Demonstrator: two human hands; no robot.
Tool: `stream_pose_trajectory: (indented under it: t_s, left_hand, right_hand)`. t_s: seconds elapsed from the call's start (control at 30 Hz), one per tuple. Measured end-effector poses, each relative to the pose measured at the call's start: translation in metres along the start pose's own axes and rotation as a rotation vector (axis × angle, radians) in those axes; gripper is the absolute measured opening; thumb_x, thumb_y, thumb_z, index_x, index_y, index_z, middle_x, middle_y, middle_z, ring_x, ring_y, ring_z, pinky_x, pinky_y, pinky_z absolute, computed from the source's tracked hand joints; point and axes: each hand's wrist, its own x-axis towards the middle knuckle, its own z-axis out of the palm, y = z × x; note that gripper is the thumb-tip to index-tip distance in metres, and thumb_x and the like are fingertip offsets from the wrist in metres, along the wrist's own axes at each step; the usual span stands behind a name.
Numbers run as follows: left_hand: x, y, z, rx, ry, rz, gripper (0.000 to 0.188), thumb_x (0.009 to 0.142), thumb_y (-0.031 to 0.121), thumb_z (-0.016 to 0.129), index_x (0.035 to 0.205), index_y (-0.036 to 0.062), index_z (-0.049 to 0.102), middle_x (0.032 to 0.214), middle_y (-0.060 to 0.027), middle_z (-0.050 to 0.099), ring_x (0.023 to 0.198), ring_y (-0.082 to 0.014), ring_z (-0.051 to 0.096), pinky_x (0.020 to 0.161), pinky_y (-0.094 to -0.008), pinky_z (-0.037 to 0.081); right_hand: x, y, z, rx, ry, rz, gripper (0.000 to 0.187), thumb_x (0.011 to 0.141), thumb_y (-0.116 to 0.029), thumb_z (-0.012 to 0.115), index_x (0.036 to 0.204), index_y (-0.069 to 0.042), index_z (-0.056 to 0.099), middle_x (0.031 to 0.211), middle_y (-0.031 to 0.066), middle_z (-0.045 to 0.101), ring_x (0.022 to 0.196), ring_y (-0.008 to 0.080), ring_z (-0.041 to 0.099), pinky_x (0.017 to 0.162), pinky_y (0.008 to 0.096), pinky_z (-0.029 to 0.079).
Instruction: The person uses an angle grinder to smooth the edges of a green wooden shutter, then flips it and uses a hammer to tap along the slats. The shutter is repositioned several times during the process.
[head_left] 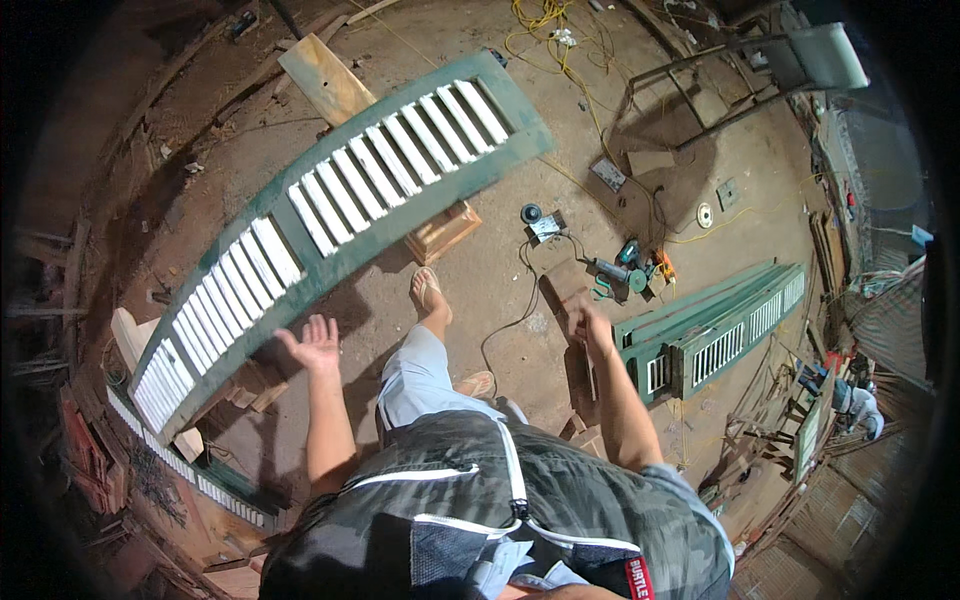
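Observation:
A long green louvred shutter (310,245) with white slats lies slantwise across the left and middle, raised off the ground on wooden supports. My left hand (314,346) hangs just beside its near edge, palm up and fingers spread, holding nothing. A wooden block (443,233) sticks out from under the shutter's near side. Off to the right, my right hand (588,318) is in the air near a stack of green louvred shutters (715,342). Its fingers are smeared, so their grip cannot be made out.
Power tools, among them an angle grinder (610,270), lie on the floor ahead of my right hand. Dark cables and a yellow cord (563,62) trail across the ground. A wooden plank (325,82) projects beyond the shutter. A metal-framed chair (830,57) is at the far right.

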Motion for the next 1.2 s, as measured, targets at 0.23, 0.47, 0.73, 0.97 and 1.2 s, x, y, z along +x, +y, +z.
stream_pose_trajectory:
  t_s: [0.23,0.47,0.73,0.97,1.2]
  left_hand:
    - [0.057,0.040,0.083,-0.133,0.411,0.205,0.086,0.102,0.073,0.026,0.158,0.0088,0.038,0.163,-0.0098,0.040,0.147,-0.0331,0.040,0.121,-0.0537,0.032]
    - [0.059,0.032,0.084,-0.298,0.278,0.209,0.097,0.099,0.079,0.029,0.159,0.0029,0.034,0.164,-0.0141,0.036,0.149,-0.0305,0.037,0.123,-0.0491,0.031]
    - [0.055,-0.009,0.053,-0.110,0.121,-0.015,0.100,0.096,0.075,0.048,0.164,0.0076,0.019,0.164,-0.0248,0.030,0.148,-0.0395,0.036,0.123,-0.0544,0.030]
    - [-0.059,-0.044,0.004,0.803,0.033,0.058,0.055,0.094,0.036,0.077,0.136,0.0059,0.058,0.124,-0.0123,0.068,0.111,-0.0243,0.066,0.100,-0.0412,0.048]
    - [-0.160,-0.135,0.153,1.634,-0.729,1.114,0.042,0.083,0.016,0.081,0.120,0.0033,0.067,0.111,-0.0149,0.067,0.109,-0.0357,0.062,0.098,-0.0457,0.049]
  right_hand:
    - [0.160,-0.235,0.169,0.405,-0.038,-0.052,0.104,0.085,-0.075,0.066,0.149,0.004,0.040,0.128,0.0215,0.061,0.119,0.0393,0.056,0.108,0.0546,0.044]
    - [0.233,-0.271,0.147,0.459,-0.035,0.047,0.052,0.095,-0.042,0.068,0.130,-0.005,0.059,0.144,0.0177,0.049,0.129,0.0385,0.048,0.107,0.0591,0.042]
    - [0.168,-0.280,0.164,-0.092,0.010,-0.241,0.037,0.108,-0.036,0.045,0.120,-0.008,0.067,0.118,0.0115,0.070,0.101,0.0239,0.067,0.091,0.0380,0.054]
    - [0.111,-0.171,0.098,-0.634,-0.035,-0.152,0.030,0.095,-0.031,0.067,0.099,-0.002,0.076,0.092,0.0142,0.076,0.077,0.0246,0.072,0.069,0.0395,0.059]
    - [0.004,0.053,-0.053,-0.619,0.225,0.108,0.038,0.085,-0.030,0.072,0.107,0.000,0.077,0.100,0.0189,0.077,0.087,0.0293,0.074,0.082,0.0381,0.058]
